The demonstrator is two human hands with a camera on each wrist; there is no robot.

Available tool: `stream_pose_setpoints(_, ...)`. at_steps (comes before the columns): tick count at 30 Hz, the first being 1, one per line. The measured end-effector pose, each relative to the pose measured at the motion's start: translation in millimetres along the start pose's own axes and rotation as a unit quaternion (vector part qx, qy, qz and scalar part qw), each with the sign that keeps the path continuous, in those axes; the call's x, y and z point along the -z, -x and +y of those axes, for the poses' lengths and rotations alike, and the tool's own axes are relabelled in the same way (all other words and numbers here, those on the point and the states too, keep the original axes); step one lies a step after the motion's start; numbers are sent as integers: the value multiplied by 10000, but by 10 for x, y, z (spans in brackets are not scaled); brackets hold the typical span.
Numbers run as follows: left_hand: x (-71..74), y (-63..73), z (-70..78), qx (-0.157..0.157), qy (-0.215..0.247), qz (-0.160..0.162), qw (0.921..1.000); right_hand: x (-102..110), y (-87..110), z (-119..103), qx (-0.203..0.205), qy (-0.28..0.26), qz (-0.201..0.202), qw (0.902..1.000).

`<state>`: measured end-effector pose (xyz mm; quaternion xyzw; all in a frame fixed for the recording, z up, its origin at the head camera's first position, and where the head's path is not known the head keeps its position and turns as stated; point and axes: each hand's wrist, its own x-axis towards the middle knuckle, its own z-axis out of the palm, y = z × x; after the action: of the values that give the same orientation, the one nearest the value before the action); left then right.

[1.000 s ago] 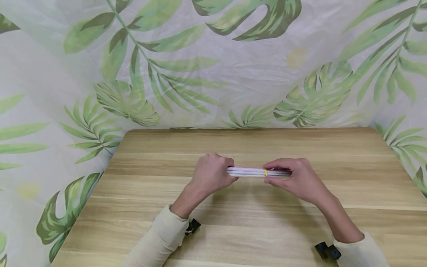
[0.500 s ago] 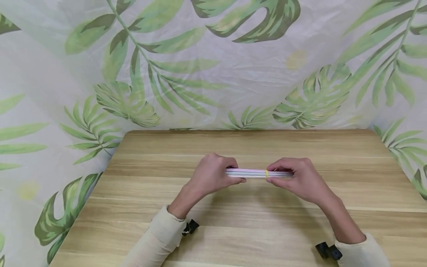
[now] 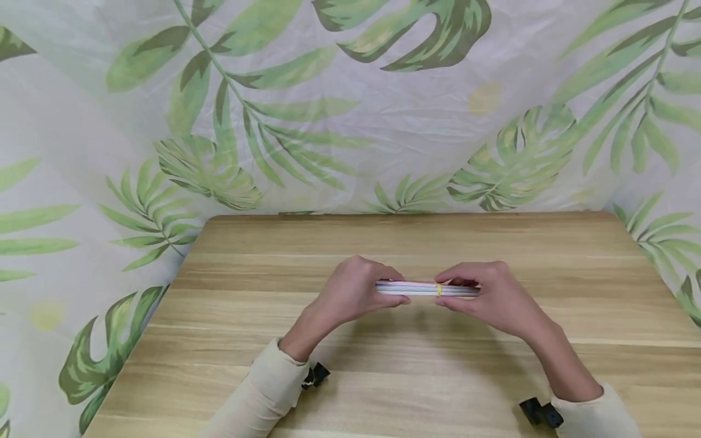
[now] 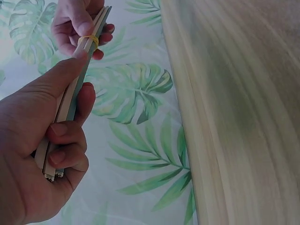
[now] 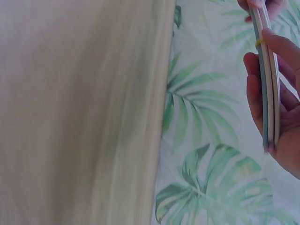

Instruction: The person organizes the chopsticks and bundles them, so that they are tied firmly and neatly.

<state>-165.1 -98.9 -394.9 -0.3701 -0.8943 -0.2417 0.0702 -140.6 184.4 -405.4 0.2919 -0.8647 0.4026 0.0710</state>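
Note:
A bundle of long, slim, flat strips (image 3: pixel 413 288) in pale pink, white and blue-green lies level between both hands, over the tabletop. One yellow rubber band (image 3: pixel 439 289) circles it right of the middle. My left hand (image 3: pixel 353 289) grips the left end; in the left wrist view, fingers curl round the strips (image 4: pixel 69 96) and the thumb stretches along them toward the band (image 4: pixel 89 40). My right hand (image 3: pixel 493 297) holds the right end, thumb and fingertips right at the band. In the right wrist view, the strips (image 5: pixel 268 84) run along the right palm.
The wooden table (image 3: pixel 416 377) spreads under both arms, its back edge meeting a leaf-patterned cloth (image 3: pixel 405 128) that hangs behind and at the sides. Small black cameras (image 3: pixel 316 375) sit at the cuffs of light sleeves (image 3: pixel 274 377).
My left thumb and fingertips have slid right along the strips, closer to the rubber band. The bundle sits slightly lower in the head view. My right hand keeps its hold near the band.

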Motion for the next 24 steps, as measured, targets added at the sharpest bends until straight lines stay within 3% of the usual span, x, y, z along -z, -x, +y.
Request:
stream_pose_setpoints(4, 23, 6, -17, 15, -10, 81, 10000, 60, 15, 24, -22, -121, 87, 9999)
stream_pose_setpoints(24, -18, -4, 16, 103, -234, 73, 9996, -127, -14, -18, 282, -26, 267, 9992)
